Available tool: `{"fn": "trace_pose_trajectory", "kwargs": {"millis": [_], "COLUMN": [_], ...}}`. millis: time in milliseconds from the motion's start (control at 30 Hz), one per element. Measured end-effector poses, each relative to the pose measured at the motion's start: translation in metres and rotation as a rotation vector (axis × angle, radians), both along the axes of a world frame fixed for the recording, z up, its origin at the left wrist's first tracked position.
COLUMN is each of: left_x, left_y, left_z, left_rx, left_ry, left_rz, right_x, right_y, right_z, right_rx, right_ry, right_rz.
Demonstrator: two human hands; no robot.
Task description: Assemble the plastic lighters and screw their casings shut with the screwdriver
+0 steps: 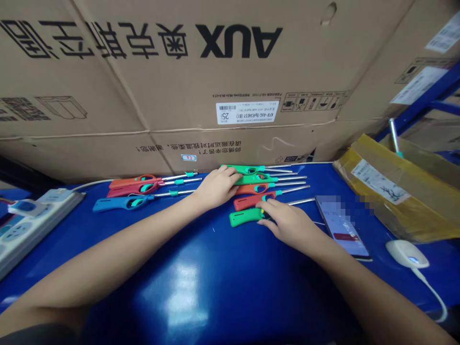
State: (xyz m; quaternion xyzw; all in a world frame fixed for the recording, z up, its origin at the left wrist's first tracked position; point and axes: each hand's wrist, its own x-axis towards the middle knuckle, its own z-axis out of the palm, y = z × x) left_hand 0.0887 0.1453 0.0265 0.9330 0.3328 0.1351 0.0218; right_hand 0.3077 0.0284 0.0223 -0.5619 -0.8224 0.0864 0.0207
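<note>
Several long-necked lighters lie in two groups on the blue table. My left hand rests over the handles of the right group, its fingers curled at a green lighter and an orange lighter. Below these is a red lighter. My right hand has its thumb and fingers around the front of the nearest green lighter. In the left group lie an orange lighter, a red lighter and a blue lighter, with teal pieces on their metal necks.
Behind the table stands a large cardboard box. A power strip sits at the left. On the right are a phone, a yellow-taped box with a metal tube in it, and a white device with a cable.
</note>
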Motion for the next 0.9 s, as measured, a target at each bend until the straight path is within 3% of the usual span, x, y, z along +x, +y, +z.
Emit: {"fn": "trace_pose_trajectory", "kwargs": {"millis": [233, 433, 600, 900], "left_x": [-0.006, -0.020, -0.022, -0.033], "left_y": [0.013, 0.024, 0.019, -0.001], "left_z": [-0.006, -0.008, -0.009, -0.004], "left_rx": [-0.153, -0.464, -0.719, -0.999], "left_ry": [-0.073, -0.289, -0.462, -0.684], "left_rz": [-0.010, 0.089, 0.133, 0.198], "right_x": [0.000, 0.001, 0.000, 0.002], "right_y": [-0.002, -0.001, -0.001, -0.002], "right_z": [0.000, 0.000, 0.000, -0.003], "right_rx": [0.015, 0.006, 0.006, 0.009], "right_ry": [-0.001, 0.001, -0.001, 0.043], "right_rz": [0.009, 0.014, 0.016, 0.004]}}
